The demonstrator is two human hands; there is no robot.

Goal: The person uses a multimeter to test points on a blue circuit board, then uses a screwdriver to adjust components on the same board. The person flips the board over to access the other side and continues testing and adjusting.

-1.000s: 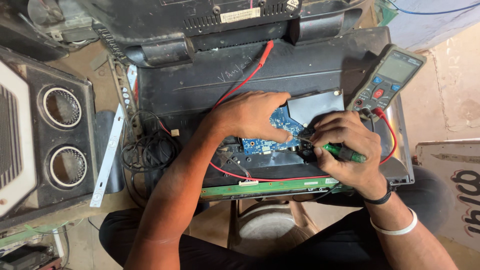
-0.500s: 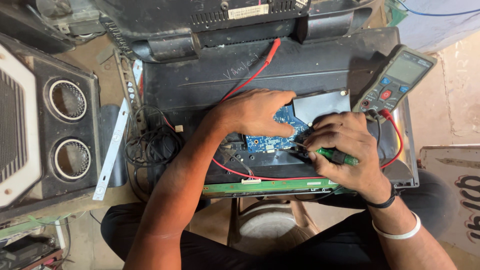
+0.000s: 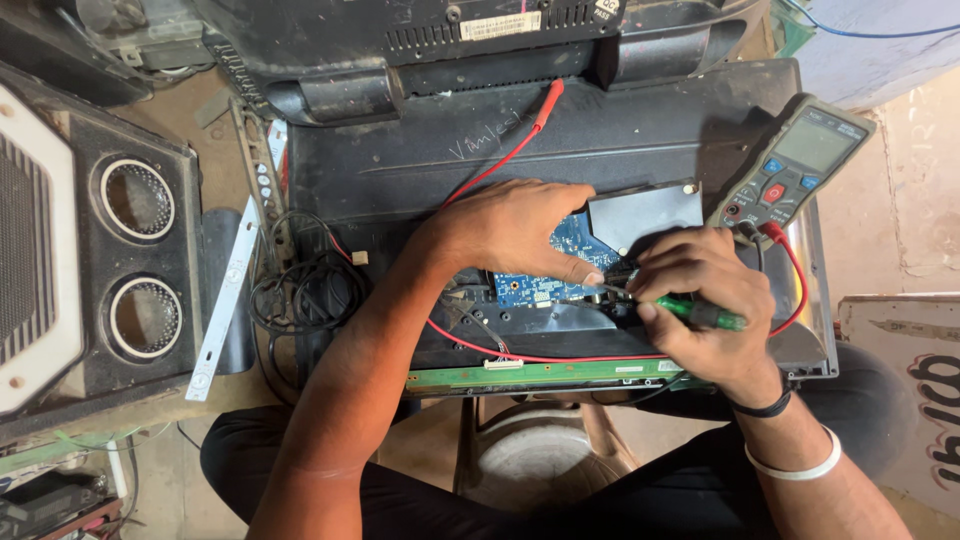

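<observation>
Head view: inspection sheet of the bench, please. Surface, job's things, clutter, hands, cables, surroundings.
Surface: black back panel of a flat screen lies flat, opened at the near edge.
Job's things: blue circuit board exposed; grey metal shield beside it; green-handled tool; multimeter at the right.
Clutter: white LED strip and perforated metal bar at the left.
Hands: left hand rests on the board; right hand grips the green-handled tool, tip at the board.
Cables: red test lead crosses the panel; black wire bundle coiled at the left.
Surroundings: speaker cabinet left; another dark set above.
</observation>
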